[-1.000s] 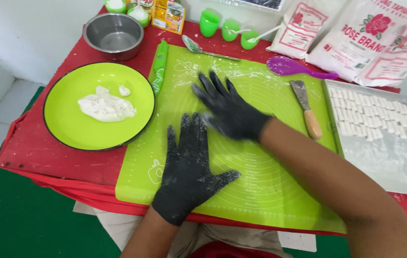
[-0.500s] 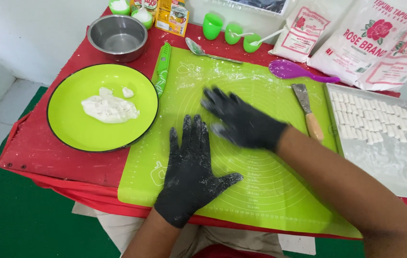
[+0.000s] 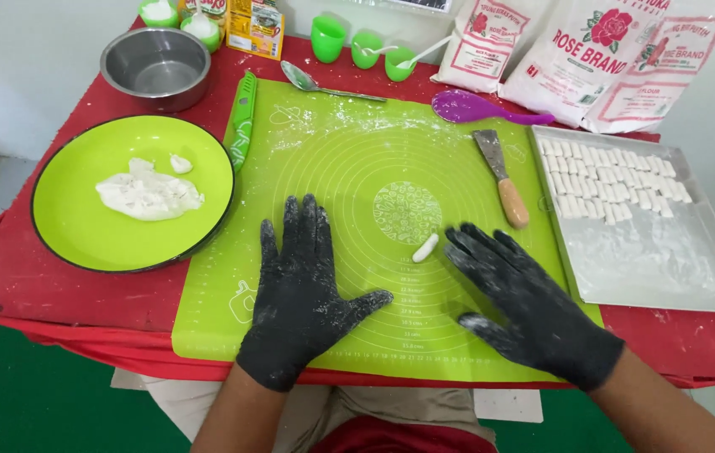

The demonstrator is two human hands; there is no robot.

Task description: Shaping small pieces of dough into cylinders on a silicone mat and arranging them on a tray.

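We work from the left, where one round green plate (image 3: 80, 243) carries one flattened lump of white dough (image 3: 148, 193) and one small scrap beside it, and one steel bowl (image 3: 154, 65) stands behind the plate. Along the mat's left edge lies one green plastic dough cutter (image 3: 243, 117). Our left hand (image 3: 303, 289), in a floury black glove, lies flat and spread on the green silicone mat (image 3: 357, 143), gripping nothing. Just right of the mat's patterned centre sits one small rolled dough piece (image 3: 425, 247), free on the mat, between our hands and a little nearer the fingertips of our right hand (image 3: 534, 306), which is likewise opened out, palm down, holding nothing. To shape such a piece well, we judge it best to roll it with light, even pressure under flat fingers, keep the mat dusted so the dough does not stick, and match its length to the pieces already made. Behind the mat we count one metal spoon (image 3: 324, 84), three green cups (image 3: 362, 46), one purple rice paddle (image 3: 479, 107) and one wooden-handled scraper (image 3: 502, 176). At the right, one metal tray (image 3: 668, 268) holds rows of cut dough pieces (image 3: 609, 180), too many and too small to count exactly, and three flour bags (image 3: 592, 50) lean behind it.
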